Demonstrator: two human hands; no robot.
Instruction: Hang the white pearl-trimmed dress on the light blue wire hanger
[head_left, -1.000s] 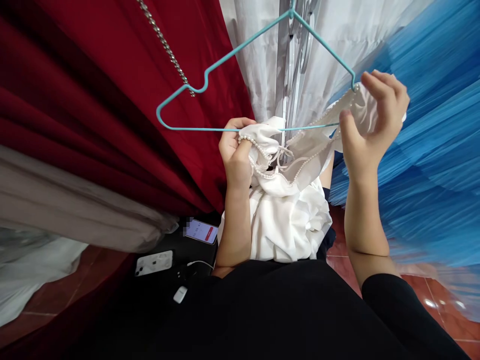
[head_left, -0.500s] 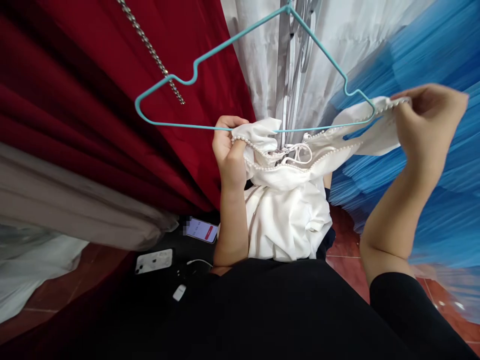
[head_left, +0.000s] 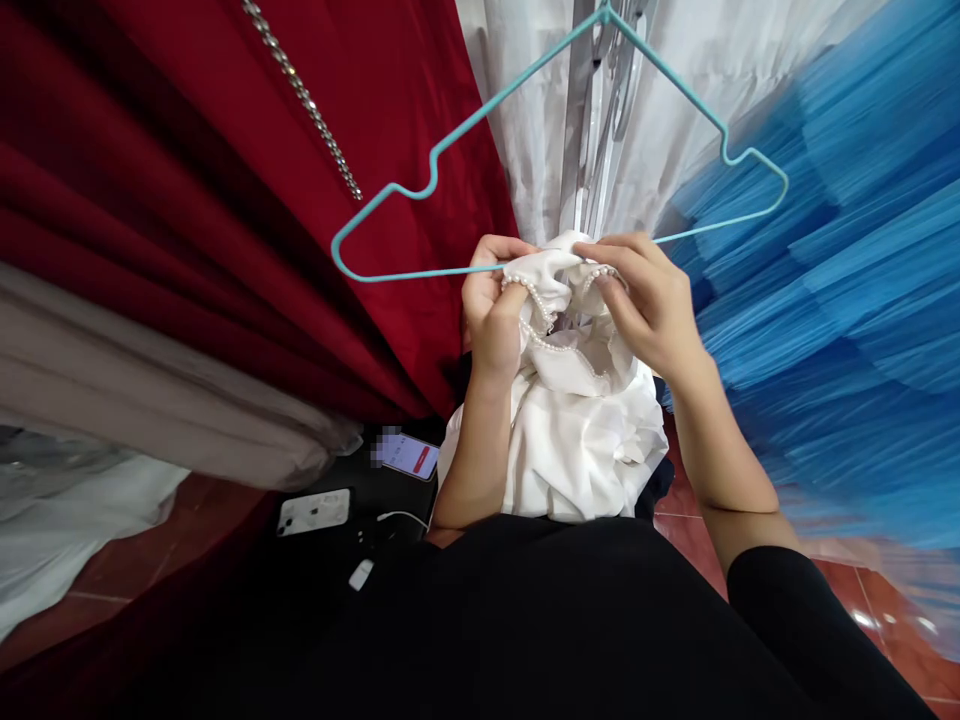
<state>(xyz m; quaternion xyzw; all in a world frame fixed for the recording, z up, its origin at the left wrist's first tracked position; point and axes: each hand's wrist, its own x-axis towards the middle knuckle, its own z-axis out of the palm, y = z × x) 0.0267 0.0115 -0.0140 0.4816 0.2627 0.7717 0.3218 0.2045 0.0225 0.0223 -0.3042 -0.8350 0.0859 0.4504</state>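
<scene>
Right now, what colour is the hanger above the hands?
The hanger is light turquoise blue, showing best in the head view.

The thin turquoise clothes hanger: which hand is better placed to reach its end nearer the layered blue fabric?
Likely the right hand: it is nearer that end of the hanger, while the left hand is farther across. Both hands pinch the white bead-trimmed fabric, though.
</scene>
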